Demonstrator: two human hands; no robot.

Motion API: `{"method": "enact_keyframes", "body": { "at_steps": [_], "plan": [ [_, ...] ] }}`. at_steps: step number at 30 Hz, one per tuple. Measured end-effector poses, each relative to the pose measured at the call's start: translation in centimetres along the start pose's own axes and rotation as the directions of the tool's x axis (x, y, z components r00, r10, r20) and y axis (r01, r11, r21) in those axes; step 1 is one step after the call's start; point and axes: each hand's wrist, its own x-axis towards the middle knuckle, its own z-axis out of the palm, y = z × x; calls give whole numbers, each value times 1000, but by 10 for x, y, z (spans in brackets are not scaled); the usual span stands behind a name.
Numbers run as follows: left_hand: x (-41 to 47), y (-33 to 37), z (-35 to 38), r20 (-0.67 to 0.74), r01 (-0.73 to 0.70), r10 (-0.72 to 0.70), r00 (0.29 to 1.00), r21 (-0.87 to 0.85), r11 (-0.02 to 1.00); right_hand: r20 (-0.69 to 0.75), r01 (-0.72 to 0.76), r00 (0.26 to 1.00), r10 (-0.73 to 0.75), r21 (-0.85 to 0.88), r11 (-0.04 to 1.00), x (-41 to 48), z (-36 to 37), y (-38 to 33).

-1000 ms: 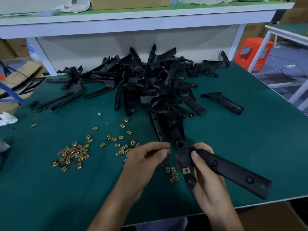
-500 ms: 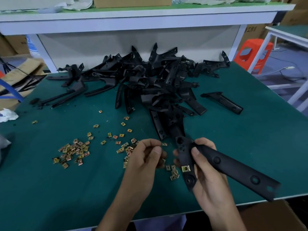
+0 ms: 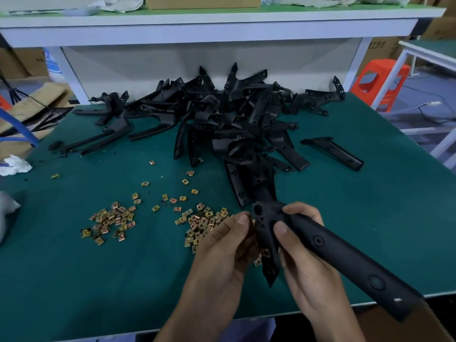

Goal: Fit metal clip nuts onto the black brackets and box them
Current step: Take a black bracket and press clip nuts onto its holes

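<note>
Pressing a clip nut (image 3: 252, 221) onto a bracket (image 3: 345, 257) by the worktop's (image 3: 370, 206) front edge.
The right hand (image 3: 306, 262) grips the bracket, which points front-right; the left hand (image 3: 222, 250) pinches the nut at its left end.

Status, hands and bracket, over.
Right hand grips black bracket. Left hand pinches clip nut at its head. Below, loose clip nuts on mat, not blocking.

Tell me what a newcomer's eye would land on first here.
The tangled pile of brackets at the back middle of the green table. Next, gold nuts strewn front left, and at the front the right hand gripping a long bracket while the left hand pinches a nut against it.
</note>
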Motion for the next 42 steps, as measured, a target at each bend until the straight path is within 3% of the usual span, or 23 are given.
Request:
{"method": "enact_keyframes", "body": {
  "at_steps": [10,19,22,24,25,26,27,28,29,30,35,38,42],
  "plan": [
    [-7,-3,5,-65,-11,7,998,-58,998,-15,67,998,-69,-94,993,-1,3,3],
    [-3,-16,5,-88,38,-48,995,-108,993,-41,171,979,-201,-382,908,-6,-6,22],
    [2,-22,-3,-61,63,-65,996,-31,998,-70,185,968,-241,-452,873,-6,-10,26],
    [9,-22,-10,-9,38,-37,999,153,988,-109,167,962,-250,-488,857,-6,-17,30],
    [16,-22,-15,0,-17,18,1000,321,947,-126,144,964,-232,-486,862,-6,-22,32],
    [26,-22,-24,10,-111,126,992,549,828,-145,111,969,-198,-462,880,-7,-28,34],
    [38,-20,-33,53,-218,287,956,782,584,-165,70,974,-153,-423,903,-7,-34,36],
    [51,-17,-42,135,-268,426,895,924,272,-185,28,977,-105,-379,925,-7,-40,38],
    [63,-13,-48,223,-266,501,836,964,14,-203,-7,977,-65,-334,943,-6,-44,39],
    [74,-9,-53,279,-247,512,813,960,-131,-219,-28,975,-39,-295,955,-5,-47,40],
    [101,-7,-56,395,-248,317,862,875,-415,-250,-60,968,4,-215,975,-2,-50,39],
    [104,-3,-52,374,-275,291,881,903,-329,-226,-62,974,10,-225,972,-3,-51,39],
    [96,6,-53,288,-313,325,901,949,27,-195,-76,980,41,-173,982,-3,-53,39]
  ]
}}
